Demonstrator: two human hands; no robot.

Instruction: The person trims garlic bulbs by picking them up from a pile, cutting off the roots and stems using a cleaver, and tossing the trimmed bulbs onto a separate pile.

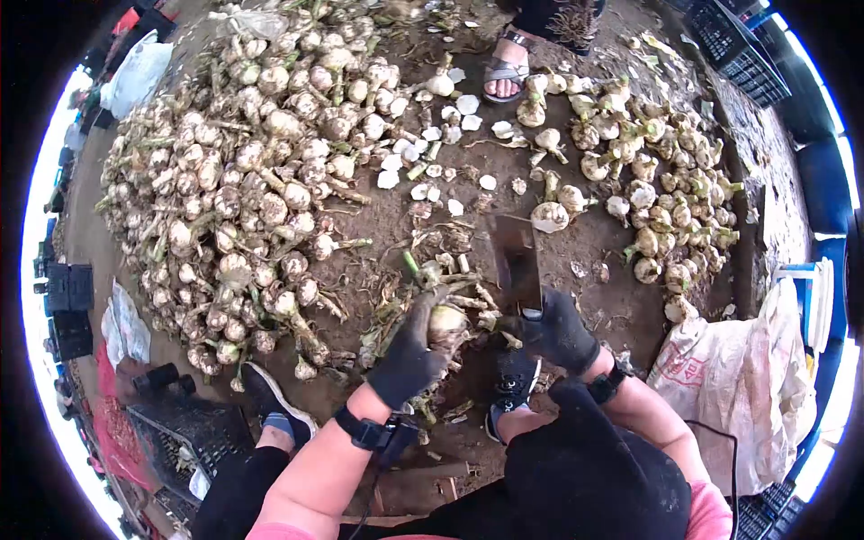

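My left hand [404,355], in a dark glove, is closed around a pale round bulb [447,328] with brown-stained skin. To its right, my right hand [560,335], gloved too, grips the handle of a wide-bladed knife [517,261]. The blade points up and away from me, its face dark and shiny. Cut stalks and leafy scraps [387,310] lie on the ground around the held bulb. A large pile of bulbs with stems [216,189] spreads on the left, and a smaller pile [679,198] lies on the right.
Another person's sandalled foot [507,72] stands at the top. White slices [468,104] dot the soil between the piles. A whitish sack [738,378] lies at the right, black crates [180,423] at the lower left, and another crate [738,54] at the upper right.
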